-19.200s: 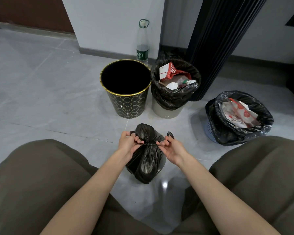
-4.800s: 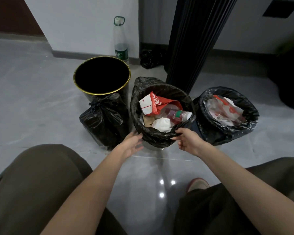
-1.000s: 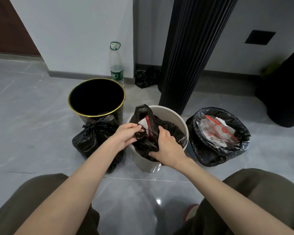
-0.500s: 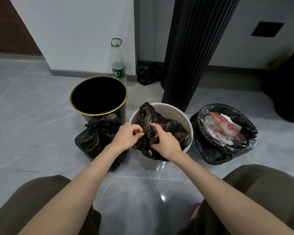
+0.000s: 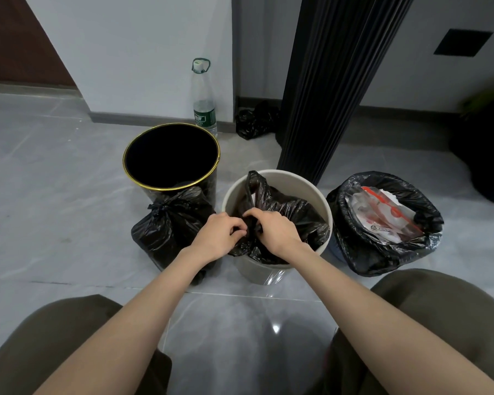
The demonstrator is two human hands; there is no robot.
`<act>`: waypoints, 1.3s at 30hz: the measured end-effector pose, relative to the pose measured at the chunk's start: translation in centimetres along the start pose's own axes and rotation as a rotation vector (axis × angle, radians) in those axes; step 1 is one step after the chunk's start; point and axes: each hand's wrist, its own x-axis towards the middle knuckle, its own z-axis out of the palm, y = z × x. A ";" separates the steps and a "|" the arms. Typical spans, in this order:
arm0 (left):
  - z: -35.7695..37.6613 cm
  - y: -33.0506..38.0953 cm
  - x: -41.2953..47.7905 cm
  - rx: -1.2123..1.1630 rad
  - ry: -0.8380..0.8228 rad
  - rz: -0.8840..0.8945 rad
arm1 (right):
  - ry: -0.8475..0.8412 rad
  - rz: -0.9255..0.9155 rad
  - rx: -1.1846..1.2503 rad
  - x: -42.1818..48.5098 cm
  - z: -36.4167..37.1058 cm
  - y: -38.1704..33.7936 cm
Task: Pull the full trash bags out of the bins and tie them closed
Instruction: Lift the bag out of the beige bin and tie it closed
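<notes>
Both your hands meet over the white bin (image 5: 324,201): your left hand (image 5: 220,238) and right hand (image 5: 274,232) each curl their fingers round bunched folds of the black bag (image 5: 297,212), knuckles nearly touching. That bag sits inside the bin, with one handle loop standing up at the far side. A second ago your right hand lay flat on the plastic and the mouth gaped; now the mouth is gathered between your hands. Some seconds back the bag's edge was folded over the bin's rim; now that rim is bare. A tied bag (image 5: 171,226) sits just left, against the gold-rimmed black bin (image 5: 125,163). To the right a third bag (image 5: 382,252) lies open in its bin, with a red-striped packet (image 5: 382,212) on top, its print too blurred to read. The bottle (image 5: 203,106) by the wall has a green label, its writing too small to make out
</notes>
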 end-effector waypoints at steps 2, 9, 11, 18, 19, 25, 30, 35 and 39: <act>-0.3 0.1 -0.2 -0.045 -0.021 -0.006 | 0.027 0.040 -0.029 0.3 0.3 0.1; -1.1 0.4 -0.5 -0.161 0.090 -0.217 | 0.146 0.054 -0.027 -0.1 0.3 0.5; -1.2 0.3 -0.3 -0.206 0.129 -0.347 | 0.245 0.071 0.071 -0.5 -0.1 0.6; -0.5 1.7 -0.9 -0.455 -0.279 -0.706 | 0.362 0.243 0.342 -1.7 -0.3 0.7; -0.3 2.0 -1.1 -0.481 -0.325 -0.707 | 0.392 0.262 0.380 -1.7 -0.1 0.5; 0.6 2.8 -2.0 -0.651 -0.501 -0.761 | 0.520 0.372 0.438 -1.3 -0.1 -0.2; 1.2 2.7 -2.0 -0.890 -0.496 -0.810 | 0.438 0.366 0.441 -0.6 -0.6 -0.2; 1.2 2.4 -1.6 -1.033 -0.406 -0.819 | 0.306 0.380 0.369 -0.4 -2.3 0.7; 1.2 2.2 -1.5 -1.059 -0.349 -0.815 | 0.135 0.347 0.091 -1.6 -2.8 1.0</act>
